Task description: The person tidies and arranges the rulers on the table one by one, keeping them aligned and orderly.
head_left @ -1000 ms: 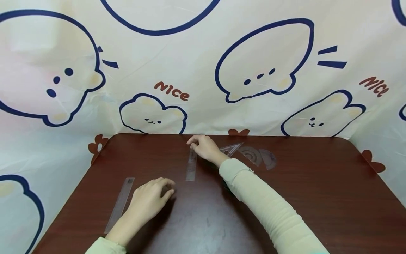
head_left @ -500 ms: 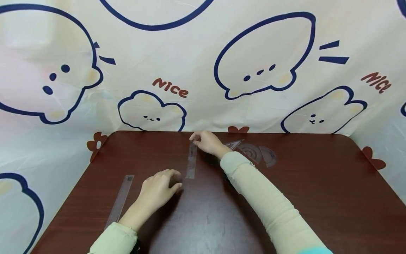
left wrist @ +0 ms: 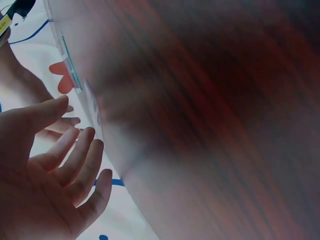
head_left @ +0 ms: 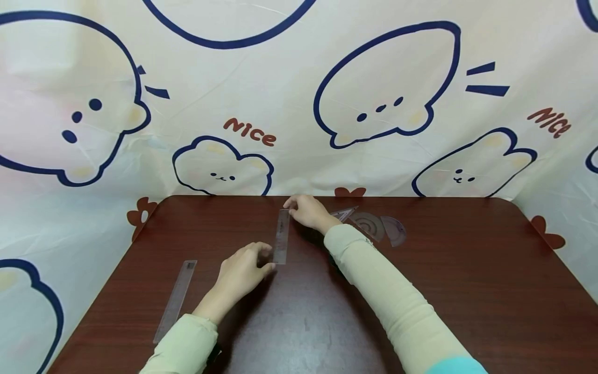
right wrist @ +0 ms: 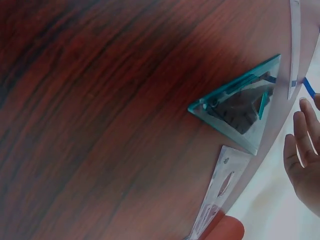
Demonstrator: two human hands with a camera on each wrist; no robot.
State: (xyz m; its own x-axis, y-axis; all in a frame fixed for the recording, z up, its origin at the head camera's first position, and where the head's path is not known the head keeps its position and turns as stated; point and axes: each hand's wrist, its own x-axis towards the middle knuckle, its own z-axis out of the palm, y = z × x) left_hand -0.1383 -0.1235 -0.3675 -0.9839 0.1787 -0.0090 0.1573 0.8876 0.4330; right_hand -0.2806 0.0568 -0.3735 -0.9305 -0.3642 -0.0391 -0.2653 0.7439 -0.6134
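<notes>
In the head view a short clear ruler (head_left: 281, 236) lies lengthwise on the brown table (head_left: 444, 311). My right hand (head_left: 308, 212) is at its far end, thumb and forefinger bent with the tips right at the ruler's corner. Beside the near end is my left hand (head_left: 243, 267), thumb and fingers apart with a gap between them. The left wrist view shows the left hand's fingers (left wrist: 82, 165) loosely bent and holding nothing. In the right wrist view a thumb (right wrist: 225, 230) overlaps a clear slotted strip (right wrist: 215, 190).
A longer clear ruler (head_left: 176, 301) lies at the left. Right of my right hand are a clear set square (head_left: 344, 214), a protractor-like template (head_left: 369, 226) and a half-round protractor (head_left: 394, 231). A green-edged triangle (right wrist: 235, 105) shows in the right wrist view. A patterned curtain (head_left: 299, 104) hangs behind the table.
My left hand has moved right and forward to the short ruler's near end. My right hand has shifted slightly right at the far end. The ruler stays in about the same place.
</notes>
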